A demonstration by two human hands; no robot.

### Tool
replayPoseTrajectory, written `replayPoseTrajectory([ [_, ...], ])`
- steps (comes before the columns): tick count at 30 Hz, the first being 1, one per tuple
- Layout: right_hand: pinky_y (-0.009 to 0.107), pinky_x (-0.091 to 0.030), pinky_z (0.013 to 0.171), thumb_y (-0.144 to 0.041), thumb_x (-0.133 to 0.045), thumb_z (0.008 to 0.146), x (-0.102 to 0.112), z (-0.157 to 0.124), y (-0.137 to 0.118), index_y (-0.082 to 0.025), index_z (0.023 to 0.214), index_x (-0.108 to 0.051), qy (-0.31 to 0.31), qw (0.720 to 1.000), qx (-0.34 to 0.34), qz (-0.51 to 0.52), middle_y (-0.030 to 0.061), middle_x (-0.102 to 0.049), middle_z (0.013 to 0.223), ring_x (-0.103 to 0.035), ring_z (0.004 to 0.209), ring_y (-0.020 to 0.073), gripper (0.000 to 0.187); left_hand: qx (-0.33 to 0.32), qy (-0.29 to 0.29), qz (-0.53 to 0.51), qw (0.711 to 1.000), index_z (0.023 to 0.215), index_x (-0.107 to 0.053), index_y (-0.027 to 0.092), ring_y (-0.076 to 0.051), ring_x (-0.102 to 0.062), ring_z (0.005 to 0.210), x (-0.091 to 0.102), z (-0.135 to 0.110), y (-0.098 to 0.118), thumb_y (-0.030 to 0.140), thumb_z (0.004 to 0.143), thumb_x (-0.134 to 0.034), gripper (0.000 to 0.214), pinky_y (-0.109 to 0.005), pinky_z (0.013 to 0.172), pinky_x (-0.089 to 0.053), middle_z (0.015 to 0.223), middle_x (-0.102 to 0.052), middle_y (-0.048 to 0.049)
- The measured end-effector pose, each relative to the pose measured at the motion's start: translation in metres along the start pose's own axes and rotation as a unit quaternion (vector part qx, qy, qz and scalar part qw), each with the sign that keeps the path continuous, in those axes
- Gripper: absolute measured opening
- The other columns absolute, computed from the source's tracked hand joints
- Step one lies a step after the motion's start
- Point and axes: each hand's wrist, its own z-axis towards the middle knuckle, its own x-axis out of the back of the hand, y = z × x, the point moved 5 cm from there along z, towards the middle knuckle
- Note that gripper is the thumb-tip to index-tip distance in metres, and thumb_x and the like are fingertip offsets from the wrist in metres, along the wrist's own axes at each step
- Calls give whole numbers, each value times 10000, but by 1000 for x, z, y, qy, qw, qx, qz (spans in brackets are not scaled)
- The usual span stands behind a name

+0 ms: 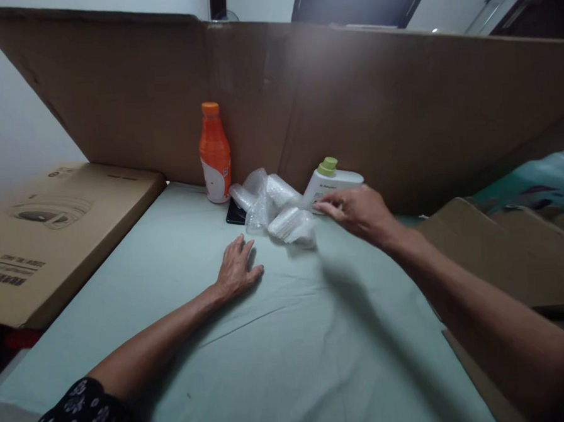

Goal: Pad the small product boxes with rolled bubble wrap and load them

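Note:
My left hand (pixel 236 268) lies flat and open, palm down, on the pale green sheet (pixel 279 337). My right hand (pixel 357 211) reaches forward, fingers extended, its fingertips touching the white bottle with a green cap (pixel 331 178). Between the hands lies crumpled clear bubble wrap (pixel 277 208). An orange bottle (pixel 214 153) stands upright behind it, with a dark phone (pixel 235 212) lying flat at its foot.
A tall cardboard wall (pixel 352 100) stands along the back. A flat printed cardboard box (pixel 51 235) lies at the left edge. More cardboard pieces (pixel 501 250) sit at the right, with patterned fabric (pixel 540 182) beyond.

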Motion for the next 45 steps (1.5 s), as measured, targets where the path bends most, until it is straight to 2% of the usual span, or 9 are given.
replayPoseTrajectory([
  [6,318,-502,688,-348,-553,938,-56,-117,-6,-240,904,-780,-157,982,-52,86,46,-808,902,-737,787,227,254,-11,-1,8,1000,1422,-514,96,-379,-392,1459,0,2,-3,338,815,-668,671,-560,1223,-281,1553,-433,-245],
  [13,371,-550,823,-338,-579,929,-42,-292,-29,-229,986,-757,-158,963,-158,148,57,-799,992,-732,901,238,216,-27,9,-2,1000,1337,-581,54,-430,-454,1394,1,-3,-10,408,851,-555,602,-591,1184,-333,1472,-486,-283],
  [18,368,-558,770,-341,-559,963,14,-386,-19,-254,969,-741,63,970,-232,21,46,-797,948,-740,864,231,202,-40,6,28,999,1284,-603,87,-424,-453,1394,-1,-1,-12,451,854,-515,570,-598,1190,-335,1437,-508,-264],
  [21,439,-521,847,-331,-587,958,59,-426,-16,-255,1086,-707,231,927,-250,-159,78,-777,1041,-723,954,288,191,-37,14,35,999,1248,-615,111,-422,-443,1403,4,-6,-6,428,851,-521,517,-607,1192,-332,1408,-521,-249],
  [24,537,-457,942,-378,-600,955,84,-441,-2,-214,1349,-593,260,876,-284,-289,178,-687,1294,-621,1204,402,427,-21,22,26,999,1224,-622,109,-435,-422,1417,9,-15,3,421,841,-545,500,-621,1190,-325,1411,-502,-258],
  [26,569,-431,962,-422,-587,953,90,-439,17,-178,1369,-572,244,875,-292,-300,216,-669,1302,-584,1248,428,483,-10,29,14,999,1230,-618,117,-438,-387,1439,10,-24,12,413,826,-570,504,-629,1195,-312,1438,-478,-250],
  [32,507,-459,895,-359,-549,925,80,-430,57,-241,933,-684,247,916,-269,-169,103,-744,939,-688,939,311,179,-16,20,-67,997,1269,-603,181,-413,-356,1463,-1,-74,55,366,824,-610,482,-601,1197,-327,1524,-414,-204],
  [39,490,-492,891,-213,-611,902,75,-425,2,-304,972,-682,274,955,-97,-59,48,-733,918,-694,935,294,134,20,5,-181,983,1350,-568,237,-367,-443,1425,2,-147,89,402,862,-620,518,-424,832,-607,1572,-400,-160],
  [45,467,-491,995,-31,-582,828,51,-378,-64,-299,1093,-693,221,969,78,76,2,-774,948,-664,1112,255,393,12,58,-183,981,1462,-462,266,-332,-396,1477,42,-181,86,435,851,-678,670,-536,1207,-352,1594,-404,-136],
])
